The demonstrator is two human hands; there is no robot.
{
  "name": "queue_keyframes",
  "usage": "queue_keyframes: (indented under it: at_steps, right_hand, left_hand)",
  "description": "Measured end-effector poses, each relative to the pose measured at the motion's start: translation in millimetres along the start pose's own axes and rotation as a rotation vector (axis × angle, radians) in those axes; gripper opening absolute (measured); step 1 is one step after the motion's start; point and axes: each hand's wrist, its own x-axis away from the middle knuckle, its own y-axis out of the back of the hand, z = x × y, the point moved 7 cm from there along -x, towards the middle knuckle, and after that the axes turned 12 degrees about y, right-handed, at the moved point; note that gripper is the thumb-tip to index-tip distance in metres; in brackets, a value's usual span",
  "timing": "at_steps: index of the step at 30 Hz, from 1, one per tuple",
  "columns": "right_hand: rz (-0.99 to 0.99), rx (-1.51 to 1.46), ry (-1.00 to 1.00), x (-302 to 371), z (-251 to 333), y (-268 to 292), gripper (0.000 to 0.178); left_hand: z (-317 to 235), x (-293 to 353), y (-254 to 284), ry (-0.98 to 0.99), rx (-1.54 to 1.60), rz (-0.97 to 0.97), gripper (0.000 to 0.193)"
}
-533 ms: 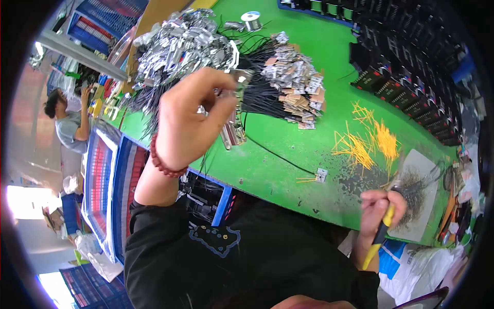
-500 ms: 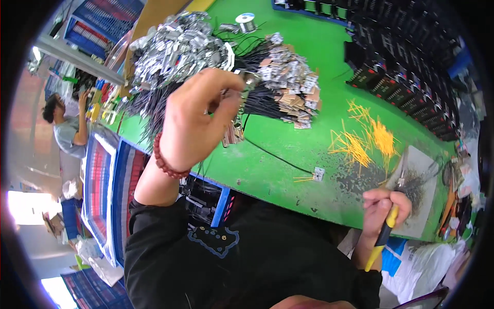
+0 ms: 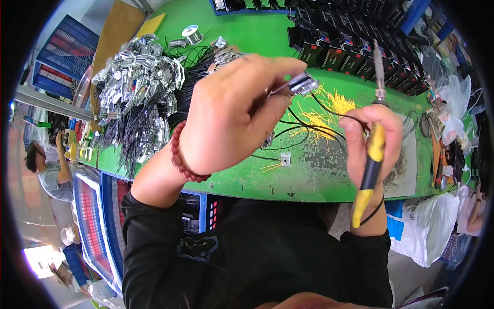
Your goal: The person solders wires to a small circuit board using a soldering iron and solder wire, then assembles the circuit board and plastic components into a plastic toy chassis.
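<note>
Green workbench [image 3: 247,38], paint worn. Silver metal part [image 3: 304,84] pinched in left hand [image 3: 226,113], raised over bench; long axis roughly sideways, free end toward right hand [image 3: 357,153]. That hand grasps a yellow-and-black soldering iron [image 3: 369,174], tip pointing away from body, apart from part. Blue crate [image 3: 109,198], far left, holds rows of reddish pieces [image 3: 90,211].

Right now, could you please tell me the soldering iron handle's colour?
The handle is yellow and black, clearest in the head view.
</note>
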Motion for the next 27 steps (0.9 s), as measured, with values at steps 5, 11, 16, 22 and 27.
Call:
queue_keyframes:
  at_steps: [5, 11, 16, 22, 27]
  right_hand:
    - [0.253, -0.027, 0.134, 24, 12, -18, 0.017]
    - [0.275, 0.284, 0.407, 36, 11, -36, 0.032]
    - [0.317, 0.29, 0.371, 39, -4, -34, 0.033]
    - [0.419, 0.21, 0.191, 39, -35, -25, 0.036]
    - [0.707, 0.382, -0.011, 88, -52, -30, 0.029]
  left_hand:
    - [44, -3, -45, 0.363, 0.565, 0.246, 0.03]
    - [74, 16, -105, 0.744, 1.286, 0.403, 0.026]
    - [92, 15, -102, 0.73, 1.365, 0.372, 0.025]
    - [145, 1, -6, 0.444, 1.076, -0.235, 0.018]
    - [198, 82, -7, 0.628, 0.427, -0.16, 0.026]
